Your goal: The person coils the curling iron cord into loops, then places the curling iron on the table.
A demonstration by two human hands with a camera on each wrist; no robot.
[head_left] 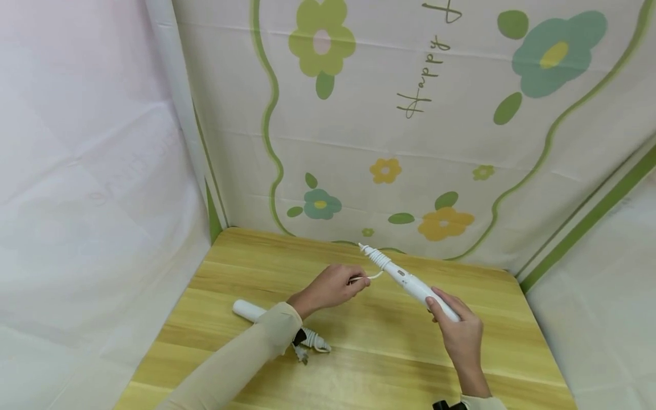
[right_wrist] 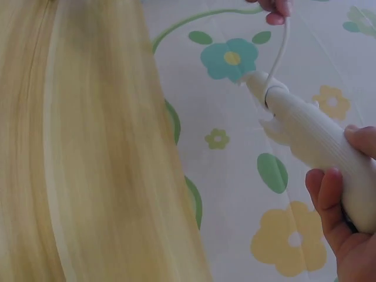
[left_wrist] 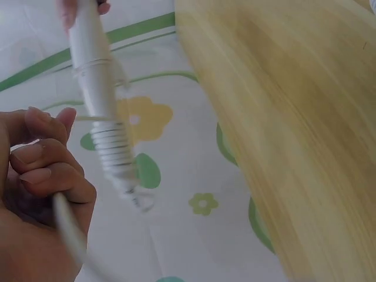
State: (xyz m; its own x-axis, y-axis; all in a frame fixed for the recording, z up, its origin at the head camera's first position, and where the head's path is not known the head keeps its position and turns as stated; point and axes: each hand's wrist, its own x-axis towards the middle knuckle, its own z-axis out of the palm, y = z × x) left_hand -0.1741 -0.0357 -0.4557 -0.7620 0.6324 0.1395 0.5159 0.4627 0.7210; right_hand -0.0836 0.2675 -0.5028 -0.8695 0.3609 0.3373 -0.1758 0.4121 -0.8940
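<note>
A slim white hair iron (head_left: 416,288) is held up above the table, slanting, its cord end toward the back wall. My right hand (head_left: 463,333) grips the body near its lower end, thumb on one side and fingers on the other. Several turns of white cord (head_left: 378,258) are wound round the narrow far end. A loose stretch of cord leads to my left hand (head_left: 335,286), which pinches it between thumb and curled fingers. In the left wrist view, blurred cord (left_wrist: 71,235) hangs below that hand. The right wrist view shows the ridged body (right_wrist: 311,132) in the right hand's grasp.
A second white hair iron (head_left: 248,310) lies on the wooden table (head_left: 379,370) at the left, partly hidden under my left forearm. Its coiled cord (head_left: 316,340) and plug (head_left: 301,355) show beside the sleeve. A flower-printed cloth (head_left: 353,125) hangs behind, with pale cloth at both sides.
</note>
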